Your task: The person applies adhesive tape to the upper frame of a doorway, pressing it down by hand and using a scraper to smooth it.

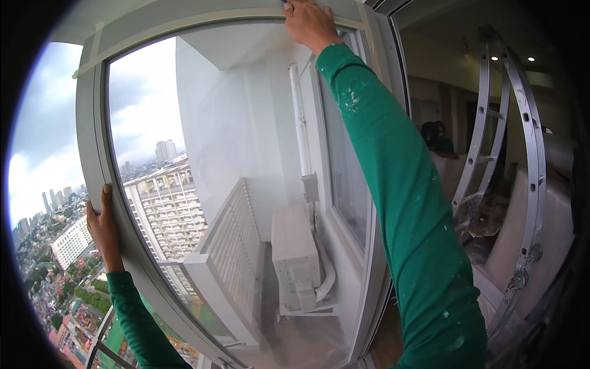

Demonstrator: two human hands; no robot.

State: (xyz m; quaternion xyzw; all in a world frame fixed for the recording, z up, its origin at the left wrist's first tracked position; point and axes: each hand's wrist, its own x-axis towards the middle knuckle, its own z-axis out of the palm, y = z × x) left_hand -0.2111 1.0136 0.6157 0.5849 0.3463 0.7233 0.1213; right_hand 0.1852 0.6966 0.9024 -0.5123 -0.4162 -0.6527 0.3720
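My right arm, in a green sleeve with white specks, reaches up to the top of a grey framed glass panel. There my right hand (309, 24) is closed, with a small dark thing at its fingertips that is cut off by the picture's upper edge. Lower on the left, my left hand (104, 232) grips the upright side of the grey frame (92, 141), its thumb lying along the face. Pale tape (166, 27) runs along the frame's upper border. Through the panel shows a balcony.
An aluminium ladder (530, 141) stands at the right, near plastic-draped things (513, 221). Beyond the panel, an outdoor air-conditioner unit (294, 252) sits beside a slatted railing (230, 258). A metal rail (101, 335) and the city far below show at the left.
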